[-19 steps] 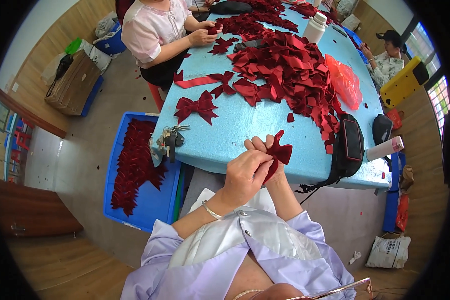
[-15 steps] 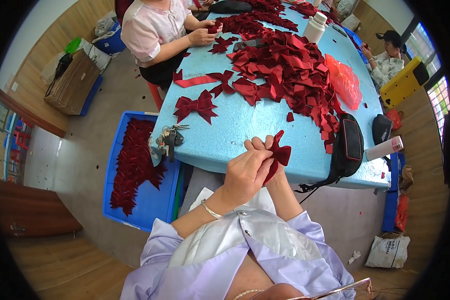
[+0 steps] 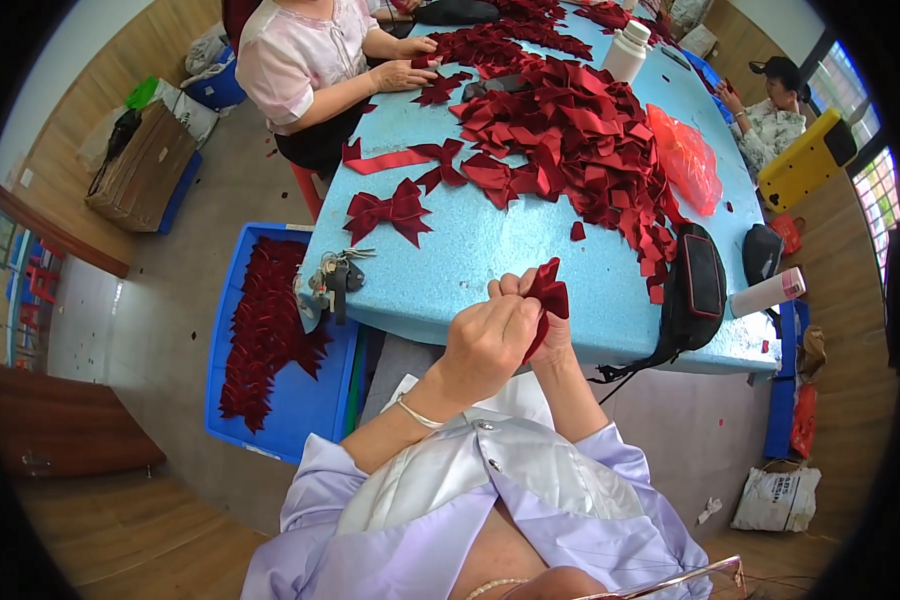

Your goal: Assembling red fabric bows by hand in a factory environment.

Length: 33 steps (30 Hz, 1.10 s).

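A dark red velvet ribbon bow [image 3: 548, 288] is held between my two hands, just over the table's near edge. My left hand [image 3: 485, 345], with a pale bracelet at its wrist, is closed, thumb and fingers pinching the bow's side. Behind the bow, my right hand [image 3: 552, 340] is partly hidden; its curled fingers grip the same bow. On the table to the left lies a finished-looking bow [image 3: 388, 211], close to a bunch of keys [image 3: 342, 275]. Farther off spreads a large heap of red ribbon pieces [image 3: 570, 140].
A blue tray [image 3: 225, 330] at my left holds rows of red bows. On the light blue table [image 3: 440, 270] are a black pouch [image 3: 695, 290], a pale bottle [image 3: 768, 293], a white bottle [image 3: 627, 52] and a red plastic bag [image 3: 684, 160]. Co-workers sit at both sides.
The bow between my hands has turned, its loops now more upright and bunched. My hands have shifted only slightly. The co-worker at the far left has moved their hands a little.
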{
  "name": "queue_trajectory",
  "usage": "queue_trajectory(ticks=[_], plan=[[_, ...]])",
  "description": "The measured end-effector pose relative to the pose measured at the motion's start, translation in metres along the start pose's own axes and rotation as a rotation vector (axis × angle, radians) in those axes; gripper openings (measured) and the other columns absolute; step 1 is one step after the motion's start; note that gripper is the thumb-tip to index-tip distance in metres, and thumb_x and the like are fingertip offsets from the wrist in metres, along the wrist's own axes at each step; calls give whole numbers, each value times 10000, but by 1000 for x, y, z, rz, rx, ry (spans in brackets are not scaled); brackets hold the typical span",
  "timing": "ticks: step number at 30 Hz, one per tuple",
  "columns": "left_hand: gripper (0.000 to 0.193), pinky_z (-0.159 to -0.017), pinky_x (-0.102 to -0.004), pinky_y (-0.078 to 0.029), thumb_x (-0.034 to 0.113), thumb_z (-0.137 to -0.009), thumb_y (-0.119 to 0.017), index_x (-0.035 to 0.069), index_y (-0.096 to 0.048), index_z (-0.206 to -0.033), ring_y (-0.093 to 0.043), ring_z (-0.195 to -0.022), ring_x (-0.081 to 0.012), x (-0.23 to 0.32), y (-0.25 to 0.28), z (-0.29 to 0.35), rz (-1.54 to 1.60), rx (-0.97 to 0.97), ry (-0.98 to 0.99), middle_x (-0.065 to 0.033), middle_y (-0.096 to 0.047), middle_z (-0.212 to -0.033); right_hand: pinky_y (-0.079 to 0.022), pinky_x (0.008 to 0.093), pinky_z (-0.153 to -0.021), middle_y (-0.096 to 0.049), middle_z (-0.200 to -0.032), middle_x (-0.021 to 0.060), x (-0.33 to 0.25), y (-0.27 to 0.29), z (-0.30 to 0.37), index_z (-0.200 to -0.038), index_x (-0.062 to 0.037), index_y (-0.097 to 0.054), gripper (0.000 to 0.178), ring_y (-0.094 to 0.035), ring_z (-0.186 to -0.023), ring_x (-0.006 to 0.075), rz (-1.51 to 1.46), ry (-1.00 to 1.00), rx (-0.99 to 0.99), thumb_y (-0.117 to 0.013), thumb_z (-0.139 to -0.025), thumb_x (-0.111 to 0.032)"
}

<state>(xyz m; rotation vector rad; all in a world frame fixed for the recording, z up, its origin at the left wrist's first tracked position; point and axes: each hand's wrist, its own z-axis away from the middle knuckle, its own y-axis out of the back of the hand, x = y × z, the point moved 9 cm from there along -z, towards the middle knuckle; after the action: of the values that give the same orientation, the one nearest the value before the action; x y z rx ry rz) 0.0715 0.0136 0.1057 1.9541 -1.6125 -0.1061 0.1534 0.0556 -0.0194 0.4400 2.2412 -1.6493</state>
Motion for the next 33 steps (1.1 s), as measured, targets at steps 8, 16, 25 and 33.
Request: queue_trajectory(ticks=[8, 16, 25, 33], plan=[[172, -535, -341, -508, -2, -773, -668, -5, -572, -916, -637, -626, -265, -11, -6, 3, 121, -47, 128, -140, -611, -745, -465, 338, -781, -602, -885, 97, -3, 14, 10, -900, -35, -616, 252, -528, -827, 206, 32, -16, 101, -715, -828, -254], [99, -549, -251, -492, -7, -833, -627, -19, -570, -913, -617, -640, -112, -41, -20, 17, 629, -123, 541, -80, -636, -762, -512, 316, -776, -626, -903, 56, -3, 15, 20, -962, -45, -616, 196, -604, -817, 166, -30, -77, 117, -713, -828, -151], [143, -599, -189, -484, 7, -866, -604, -44, -546, -987, -578, -695, -39, -55, -29, 31, 897, -92, 736, -40, -631, -773, -520, 300, -785, -660, -930, 58, -23, 8, 28, -1021, -23, -620, 178, -623, -826, 141, 212, 16, 342, -664, -867, -99], [134, -574, -217, -495, 33, -914, -537, 6, -521, -1045, -610, -652, -102, -50, -17, 27, 646, -37, 551, -72, -627, -786, -528, 264, -703, -655, -906, 58, -49, -15, 32, -1042, 9, -610, 169, -619, -768, 123, 635, 160, 333, -627, -891, -66]])
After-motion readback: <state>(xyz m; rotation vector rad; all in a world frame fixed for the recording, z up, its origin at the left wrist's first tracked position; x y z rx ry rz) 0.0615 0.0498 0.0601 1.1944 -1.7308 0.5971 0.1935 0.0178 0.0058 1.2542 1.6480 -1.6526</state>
